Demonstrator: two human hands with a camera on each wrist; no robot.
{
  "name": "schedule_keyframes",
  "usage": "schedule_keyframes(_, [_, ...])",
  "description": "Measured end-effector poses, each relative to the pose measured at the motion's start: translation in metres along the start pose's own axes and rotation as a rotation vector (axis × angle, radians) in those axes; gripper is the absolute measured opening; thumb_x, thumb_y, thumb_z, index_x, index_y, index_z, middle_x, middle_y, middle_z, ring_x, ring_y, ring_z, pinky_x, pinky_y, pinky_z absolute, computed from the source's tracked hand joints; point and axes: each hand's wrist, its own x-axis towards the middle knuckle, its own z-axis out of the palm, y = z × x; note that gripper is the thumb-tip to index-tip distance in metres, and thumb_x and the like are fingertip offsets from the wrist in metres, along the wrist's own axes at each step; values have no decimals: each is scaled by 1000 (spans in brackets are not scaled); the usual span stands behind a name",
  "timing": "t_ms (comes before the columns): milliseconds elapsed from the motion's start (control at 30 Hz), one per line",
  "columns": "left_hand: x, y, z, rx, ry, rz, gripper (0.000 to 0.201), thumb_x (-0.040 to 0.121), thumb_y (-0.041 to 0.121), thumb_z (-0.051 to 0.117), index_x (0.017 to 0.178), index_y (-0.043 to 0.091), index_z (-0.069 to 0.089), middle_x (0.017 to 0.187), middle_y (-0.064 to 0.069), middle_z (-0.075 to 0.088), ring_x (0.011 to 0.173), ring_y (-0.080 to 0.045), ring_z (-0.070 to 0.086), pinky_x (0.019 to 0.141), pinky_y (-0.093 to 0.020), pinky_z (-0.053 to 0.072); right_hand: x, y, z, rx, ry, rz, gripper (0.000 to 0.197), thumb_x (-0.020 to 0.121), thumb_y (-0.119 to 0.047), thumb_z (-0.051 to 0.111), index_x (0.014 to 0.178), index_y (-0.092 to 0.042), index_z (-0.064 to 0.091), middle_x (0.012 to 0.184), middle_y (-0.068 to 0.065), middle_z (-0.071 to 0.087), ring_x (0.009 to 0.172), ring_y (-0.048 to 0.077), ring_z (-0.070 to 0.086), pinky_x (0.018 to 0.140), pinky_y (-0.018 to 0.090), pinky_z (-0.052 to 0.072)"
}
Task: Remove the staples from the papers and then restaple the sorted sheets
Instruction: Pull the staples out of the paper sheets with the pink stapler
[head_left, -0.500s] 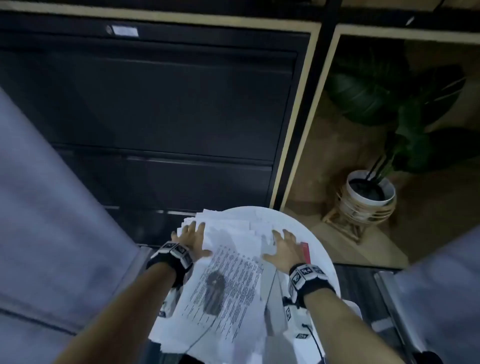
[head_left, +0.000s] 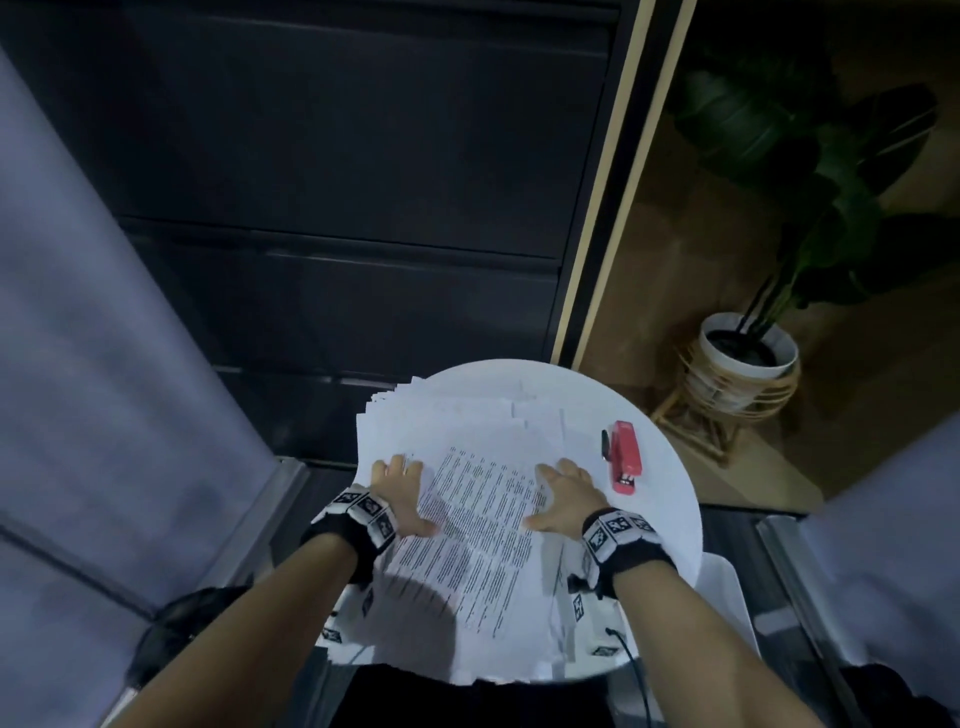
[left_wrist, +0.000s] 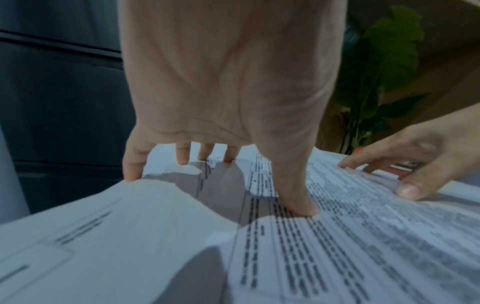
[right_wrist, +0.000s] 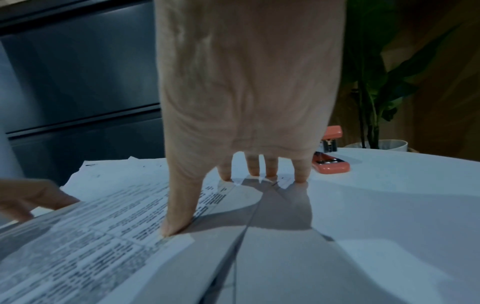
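A loose pile of white papers covers most of the round white table. A printed sheet lies on top, tilted. My left hand presses on the pile's left side, fingers spread, thumb on the printed sheet. My right hand presses on the right side the same way. In the wrist views, the left hand and right hand touch the paper with straight fingertips and hold nothing. A red stapler lies on the table right of my right hand, also seen as the stapler.
A small black object lies against the stapler's left side. A dark filing cabinet stands behind the table. A potted plant on a rattan stand is at the right. Grey upholstery flanks the table.
Both hands have slid back toward me along the pile's sides. The red stapler, earlier mostly hidden behind my right hand, now shows in full.
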Motion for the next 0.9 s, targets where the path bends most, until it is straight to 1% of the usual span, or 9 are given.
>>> schedule_keyframes(67, [-16,4,7,-5,-3,-9,98,75,62,67,145,11,20,149,-11,21,136,-35,22,102,-48,35,-14,0,6,5,-1,-8,78,83,-38,71,147,-16,32,157,10,17,145,27,15,116,45,26])
schedule_keyframes(200, [-33,11,22,-53,-3,-63,101,70,62,72,142,11,22,146,-9,21,136,-33,22,101,-55,38,-32,2,14,24,1,-17,76,81,-33,73,144,-13,36,157,10,18,145,27,18,115,44,28])
schedule_keyframes(333, [-36,22,14,64,1,-114,100,65,65,73,137,11,27,139,-9,30,131,-29,31,102,-57,31,-29,3,14,147,14,27,68,76,-30,77,136,-14,49,144,10,40,132,27,40,108,43,38])
schedule_keyframes(400, [-27,22,2,72,36,-104,93,69,64,70,135,10,31,136,-9,33,129,-28,34,104,-55,28,-19,3,4,278,267,75,58,81,-31,74,133,-13,55,135,7,53,123,27,51,106,43,41])
schedule_keyframes(467, [-13,23,-10,-26,121,-68,83,76,56,68,134,9,32,134,-9,37,127,-28,36,105,-50,31,-10,7,-13,189,608,147,45,88,-29,65,129,-11,58,131,13,55,122,31,48,104,43,39])
schedule_keyframes(533, [2,24,-20,-130,245,-27,76,80,47,68,136,10,32,136,-8,38,127,-28,37,104,-47,35,-1,16,-26,105,747,285,44,91,-26,60,129,-5,54,133,18,49,126,34,41,101,45,34])
schedule_keyframes(633, [26,26,-30,-207,335,76,77,83,34,70,143,13,27,142,-7,36,130,-27,36,102,-45,37,18,32,-31,156,664,467,55,93,-30,60,135,0,42,140,21,42,132,35,36,104,46,34])
schedule_keyframes(733, [45,24,-32,-100,275,163,81,82,30,71,147,16,25,145,-6,34,132,-27,35,100,-45,38,37,44,-27,251,570,556,60,93,-35,60,135,2,39,141,22,39,133,36,35,106,48,34])
schedule_keyframes(900, [66,18,-26,-75,242,174,74,77,33,77,140,16,42,138,-5,36,127,-24,38,100,-40,40,57,60,-23,238,547,584,46,95,-23,56,130,5,46,136,24,44,128,38,41,103,46,39])
